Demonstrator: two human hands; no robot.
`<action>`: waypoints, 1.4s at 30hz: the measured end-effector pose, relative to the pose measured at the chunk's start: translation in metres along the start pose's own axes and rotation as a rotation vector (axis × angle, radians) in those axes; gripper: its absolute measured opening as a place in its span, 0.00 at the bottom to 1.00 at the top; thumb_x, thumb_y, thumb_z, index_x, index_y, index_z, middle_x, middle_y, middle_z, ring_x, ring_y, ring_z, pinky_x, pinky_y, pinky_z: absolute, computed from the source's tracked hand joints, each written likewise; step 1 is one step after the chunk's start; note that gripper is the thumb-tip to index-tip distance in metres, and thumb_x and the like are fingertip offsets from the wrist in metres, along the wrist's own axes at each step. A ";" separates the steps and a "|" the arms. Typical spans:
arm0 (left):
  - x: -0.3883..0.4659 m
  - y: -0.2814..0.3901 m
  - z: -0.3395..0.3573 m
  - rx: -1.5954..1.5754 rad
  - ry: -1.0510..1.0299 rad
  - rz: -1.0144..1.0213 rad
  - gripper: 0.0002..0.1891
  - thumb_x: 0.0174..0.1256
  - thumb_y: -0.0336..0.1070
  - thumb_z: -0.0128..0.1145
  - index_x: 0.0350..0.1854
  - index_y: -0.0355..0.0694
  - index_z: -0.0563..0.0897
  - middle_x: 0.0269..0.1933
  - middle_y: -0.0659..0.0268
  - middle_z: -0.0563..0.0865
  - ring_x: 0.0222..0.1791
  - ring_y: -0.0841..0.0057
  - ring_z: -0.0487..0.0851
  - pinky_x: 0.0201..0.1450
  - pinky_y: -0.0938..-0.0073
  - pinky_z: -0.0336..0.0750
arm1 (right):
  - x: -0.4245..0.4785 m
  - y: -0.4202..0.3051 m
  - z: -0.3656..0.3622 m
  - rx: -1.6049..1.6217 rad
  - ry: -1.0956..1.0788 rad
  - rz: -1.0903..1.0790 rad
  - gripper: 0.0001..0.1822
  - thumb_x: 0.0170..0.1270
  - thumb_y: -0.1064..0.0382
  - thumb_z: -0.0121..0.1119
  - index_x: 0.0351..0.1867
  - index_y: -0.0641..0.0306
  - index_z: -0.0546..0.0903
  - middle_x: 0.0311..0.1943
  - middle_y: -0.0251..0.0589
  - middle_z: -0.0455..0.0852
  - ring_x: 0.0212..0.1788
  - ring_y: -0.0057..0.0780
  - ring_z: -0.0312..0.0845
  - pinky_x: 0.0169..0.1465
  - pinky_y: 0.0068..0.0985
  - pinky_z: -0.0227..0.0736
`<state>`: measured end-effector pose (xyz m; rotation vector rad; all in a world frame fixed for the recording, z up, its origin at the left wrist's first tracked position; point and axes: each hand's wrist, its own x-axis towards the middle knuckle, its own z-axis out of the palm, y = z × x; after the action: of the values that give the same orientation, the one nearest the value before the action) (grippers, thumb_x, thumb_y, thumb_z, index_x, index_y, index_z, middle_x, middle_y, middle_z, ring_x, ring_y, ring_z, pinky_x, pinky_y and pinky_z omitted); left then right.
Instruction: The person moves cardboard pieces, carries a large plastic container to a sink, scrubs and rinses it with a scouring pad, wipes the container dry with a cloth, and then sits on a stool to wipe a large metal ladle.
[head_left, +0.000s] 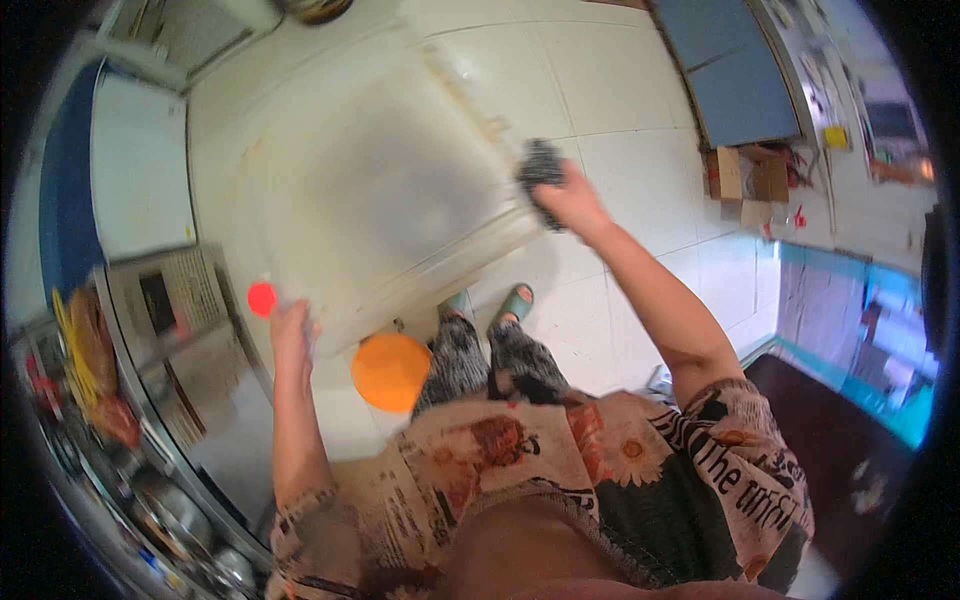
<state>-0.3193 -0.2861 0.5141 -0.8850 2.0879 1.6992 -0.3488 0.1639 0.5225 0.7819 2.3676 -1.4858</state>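
A large translucent whitish plastic box or cover (352, 225), blurred by motion, is tilted in front of me above the tiled floor. My left hand (291, 330) grips its near left corner. Beside those fingers is a bright red round piece (262, 300); I cannot tell whether it is part of the plastic. A dark grey, speckled cloth or scrubber (541, 178) is held in my right hand (571, 201) at the right edge of the plastic. Whether it touches that edge is hard to tell.
Below the plastic, an orange round stool or lid (391, 373) is near my green slippers (516, 301). A counter with cookware (176, 510) runs along the left. Cardboard boxes (750, 174) are at the right, under a cluttered worktop (821, 97). A dark tabletop (814, 420) is lower right.
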 end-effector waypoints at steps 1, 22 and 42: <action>-0.013 -0.003 0.009 0.005 -0.075 -0.012 0.19 0.60 0.42 0.56 0.50 0.39 0.71 0.41 0.67 0.76 0.41 0.77 0.75 0.35 0.74 0.73 | -0.016 0.013 -0.026 0.015 0.006 -0.001 0.25 0.47 0.60 0.56 0.47 0.72 0.73 0.35 0.46 0.81 0.33 0.32 0.77 0.37 0.28 0.74; -0.085 0.081 0.409 0.282 -0.783 -0.162 0.11 0.52 0.37 0.60 0.25 0.32 0.82 0.18 0.64 0.79 0.14 0.77 0.75 0.17 0.75 0.67 | -0.160 0.188 -0.358 0.460 0.469 0.450 0.20 0.54 0.64 0.54 0.49 0.69 0.72 0.38 0.37 0.79 0.38 0.28 0.75 0.45 0.26 0.70; 0.024 0.265 0.646 0.158 -0.703 -0.030 0.14 0.46 0.38 0.63 0.25 0.29 0.80 0.21 0.62 0.77 0.18 0.74 0.73 0.19 0.70 0.64 | 0.085 0.092 -0.539 0.482 0.388 0.346 0.19 0.60 0.61 0.51 0.51 0.67 0.74 0.43 0.41 0.80 0.43 0.31 0.78 0.47 0.30 0.75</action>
<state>-0.5974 0.3543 0.5417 -0.2093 1.6740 1.5047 -0.3262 0.6999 0.6581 1.6303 1.9623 -1.8978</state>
